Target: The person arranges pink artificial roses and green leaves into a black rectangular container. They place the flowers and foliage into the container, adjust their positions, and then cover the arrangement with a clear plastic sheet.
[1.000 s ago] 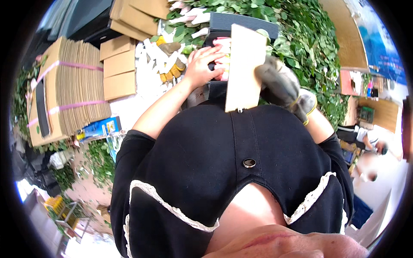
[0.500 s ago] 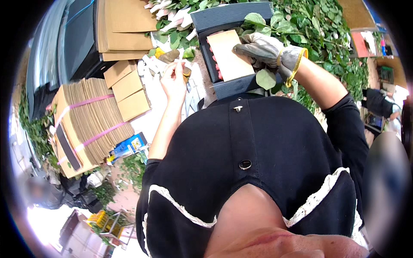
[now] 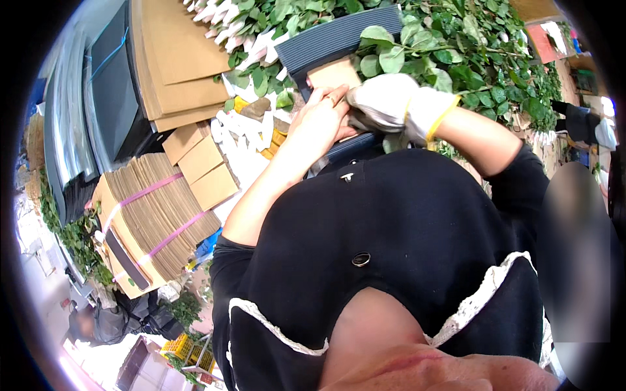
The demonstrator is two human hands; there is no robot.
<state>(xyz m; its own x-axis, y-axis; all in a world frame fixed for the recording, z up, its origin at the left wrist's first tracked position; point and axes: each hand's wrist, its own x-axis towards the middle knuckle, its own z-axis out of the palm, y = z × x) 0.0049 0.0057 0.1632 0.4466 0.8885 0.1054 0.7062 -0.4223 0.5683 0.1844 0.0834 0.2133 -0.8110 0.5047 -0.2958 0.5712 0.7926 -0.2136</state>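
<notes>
A tan piece of cardboard (image 3: pixel 334 73) lies over pink flower heads, which barely show at its left edge. Beneath and behind it is a dark ribbed corrugated sheet (image 3: pixel 339 36). My bare left hand (image 3: pixel 316 124) reaches across the cardboard, its fingers bent and pressed together against my other hand; anything small in them is hidden. My right hand (image 3: pixel 381 104), in a white and grey glove with a yellow cuff edge, is closed at the cardboard's right side. Leafy green stems (image 3: pixel 391 55) stick out to the right of the sheet.
Strapped cardboard sheets (image 3: pixel 160 212) stand at the left, below larger brown cardboard (image 3: pixel 186 65) and dark stacked sheets (image 3: pixel 117 85). White scraps and a yellow-grey glove (image 3: pixel 261 111) lie left of my hands. White-wrapped bunches (image 3: pixel 225 23) and foliage (image 3: pixel 482 72) fill the far side.
My left hand has moved right from beside the scraps onto the cardboard and met my gloved right hand. My right hand has shifted slightly left and down. The head view has turned a little.
</notes>
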